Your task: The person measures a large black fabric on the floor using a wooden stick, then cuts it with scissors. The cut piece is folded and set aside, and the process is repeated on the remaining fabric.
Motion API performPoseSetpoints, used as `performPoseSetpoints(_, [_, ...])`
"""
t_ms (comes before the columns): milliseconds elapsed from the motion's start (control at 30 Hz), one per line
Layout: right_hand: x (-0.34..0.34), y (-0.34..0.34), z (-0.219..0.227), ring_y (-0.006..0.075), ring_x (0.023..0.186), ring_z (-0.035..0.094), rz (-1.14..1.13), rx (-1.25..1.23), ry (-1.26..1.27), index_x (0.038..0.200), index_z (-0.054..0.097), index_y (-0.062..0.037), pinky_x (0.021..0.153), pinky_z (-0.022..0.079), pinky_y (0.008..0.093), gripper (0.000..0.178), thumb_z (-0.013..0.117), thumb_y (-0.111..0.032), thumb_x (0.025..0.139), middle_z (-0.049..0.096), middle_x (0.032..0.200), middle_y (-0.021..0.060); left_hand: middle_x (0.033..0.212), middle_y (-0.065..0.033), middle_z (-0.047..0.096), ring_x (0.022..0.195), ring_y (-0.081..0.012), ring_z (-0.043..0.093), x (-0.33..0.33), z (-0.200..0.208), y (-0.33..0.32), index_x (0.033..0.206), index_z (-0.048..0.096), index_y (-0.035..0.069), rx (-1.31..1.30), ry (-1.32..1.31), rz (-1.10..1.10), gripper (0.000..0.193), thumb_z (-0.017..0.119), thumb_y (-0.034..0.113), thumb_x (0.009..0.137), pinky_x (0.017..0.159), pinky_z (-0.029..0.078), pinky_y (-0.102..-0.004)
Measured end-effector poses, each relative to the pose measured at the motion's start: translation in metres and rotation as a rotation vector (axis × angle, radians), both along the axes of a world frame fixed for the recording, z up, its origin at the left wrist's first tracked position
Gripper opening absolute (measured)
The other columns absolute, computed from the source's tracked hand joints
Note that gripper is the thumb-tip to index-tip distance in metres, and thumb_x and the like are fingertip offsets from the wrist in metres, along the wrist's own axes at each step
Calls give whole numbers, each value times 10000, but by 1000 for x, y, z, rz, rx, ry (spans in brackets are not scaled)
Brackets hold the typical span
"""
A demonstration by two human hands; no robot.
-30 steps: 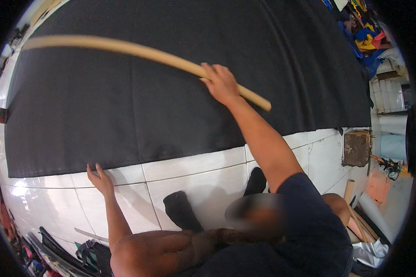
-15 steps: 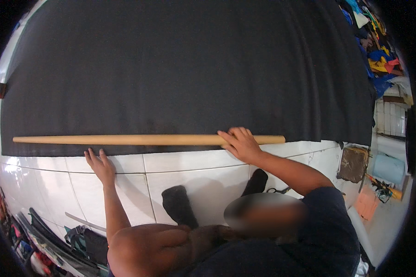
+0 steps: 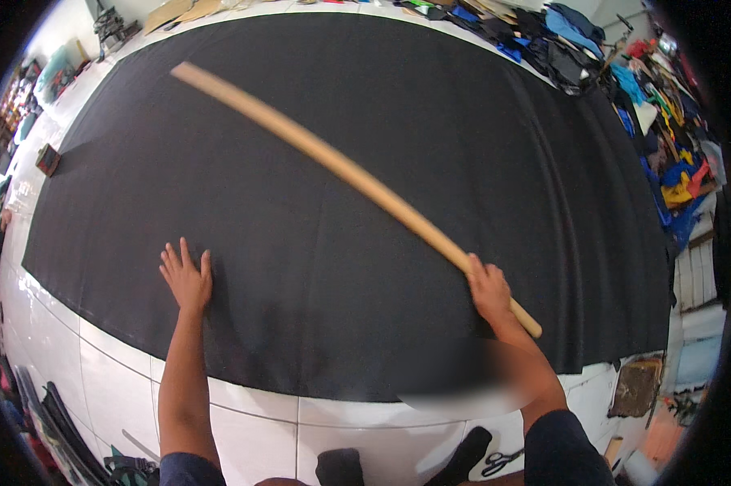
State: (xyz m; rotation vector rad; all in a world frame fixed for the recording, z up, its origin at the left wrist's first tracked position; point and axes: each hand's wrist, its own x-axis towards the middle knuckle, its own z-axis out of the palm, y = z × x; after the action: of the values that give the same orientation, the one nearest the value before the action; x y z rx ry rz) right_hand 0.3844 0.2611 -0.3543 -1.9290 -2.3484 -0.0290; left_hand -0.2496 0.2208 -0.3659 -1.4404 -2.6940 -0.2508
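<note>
A large sheet of black fabric (image 3: 301, 243) is spread over the white tiled floor. Close to one end, my right hand (image 3: 489, 288) is wrapped around a long light-wood stick (image 3: 333, 162), which slants from the lower right up to the far left over the cloth. Whether the stick rests on the fabric or is held above it, I cannot tell. My left hand (image 3: 187, 274) has its fingers spread, palm down over the left part of the cloth, with nothing in it.
Black-handled scissors (image 3: 502, 462) lie on the tiles by my dark-socked feet (image 3: 339, 467). A brown block (image 3: 637, 387) is at the cloth's near right corner, a small box (image 3: 48, 160) at its left edge. Coloured fabric scraps (image 3: 681, 178) are heaped along the right.
The stick has left the cloth's near edge and swung to a diagonal, its far end now well up the fabric. My left hand has moved forward from the edge onto the cloth.
</note>
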Motion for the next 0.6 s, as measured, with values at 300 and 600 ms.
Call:
performPoseSetpoints(300, [37,69,7,484,1015,619,-438,-2,154,1519,397,-87,862,499,545,498,411,-330,1084,638,1119,298,1639,-261,219,1531,-411,189,-11,-23,38,1585,306,78,-66,-33,132,811,467,600,986,1242,109,-538])
performPoseSetpoints(600, [-190,89,39,410,926,647,77,-157,170,1536,414,-181,798,541,528,589,565,-395,1009,654,1037,203,1618,-283,246,1518,-430,205,-5,-8,46,1553,364,54,60,-109,117,820,543,565,937,1234,115,-556])
